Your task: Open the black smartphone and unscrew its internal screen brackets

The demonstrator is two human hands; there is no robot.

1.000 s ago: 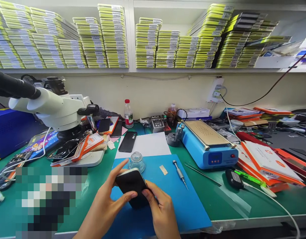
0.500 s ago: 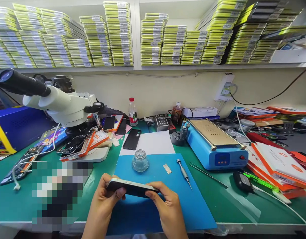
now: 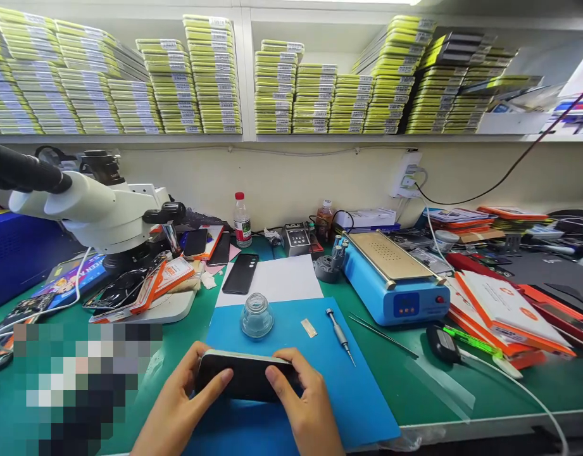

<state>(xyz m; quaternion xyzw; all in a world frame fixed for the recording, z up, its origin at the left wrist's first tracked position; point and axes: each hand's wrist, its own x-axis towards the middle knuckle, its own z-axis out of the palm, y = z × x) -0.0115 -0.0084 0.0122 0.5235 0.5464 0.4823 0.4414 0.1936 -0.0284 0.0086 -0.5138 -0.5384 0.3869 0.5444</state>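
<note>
At the far left of the bench sits a dark blue metal box (image 3: 16,253), and beside it a white stereo microscope with black eyepieces (image 3: 96,212) leans out over a clutter of phone parts. On the wall shelf above run stacks of flat yellow-green boxes (image 3: 215,76).

In front of me, low in the middle, the person's left hand (image 3: 177,411) grips the left end of a black smartphone with a pale metal rim (image 3: 246,377), thumb pressed on its dark face and fingers curled behind. The phone is held lengthwise, lifted just over the near part of a bright blue work mat (image 3: 362,392), its dark face tipped toward the person. The right hand (image 3: 305,411) clasps the phone's right end the same way, thumb on the front.

Beyond the phone, a small squat clear glass jar (image 3: 256,315) stands on the mat. Behind that, a second black phone (image 3: 240,273) lies flat at the left edge of a white paper sheet (image 3: 286,278).

To the right of the jar lie a small silvery metal strip (image 3: 309,327) and a slim silver screwdriver (image 3: 339,326), both on the mat. Further right, on the green bench cover (image 3: 462,392), stands a blue heating machine with a brass-coloured perforated top plate (image 3: 390,278), then a pile of orange and white flat cartons (image 3: 504,310).
</note>
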